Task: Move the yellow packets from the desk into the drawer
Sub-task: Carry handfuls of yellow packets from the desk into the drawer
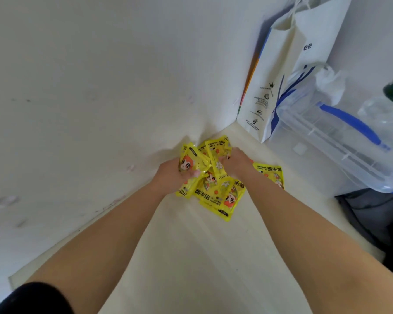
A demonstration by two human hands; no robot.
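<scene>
Several yellow hand-warmer packets (218, 193) with cartoon prints lie in a loose pile on the pale desk (191, 257), near the corner where two white walls meet. My left hand (170, 173) is closed around packets at the pile's left side, lifting their edges. My right hand (236, 162) presses down on the pile's upper right, fingers curled into packets there. One packet (270, 174) lies flat just right of my right wrist. No drawer is in view.
A white paper bag (281, 75) leans against the wall at the back right. A clear plastic bin with a blue handle (349, 137) stands to its right. Dark cloth (372, 214) lies beyond the desk's right edge.
</scene>
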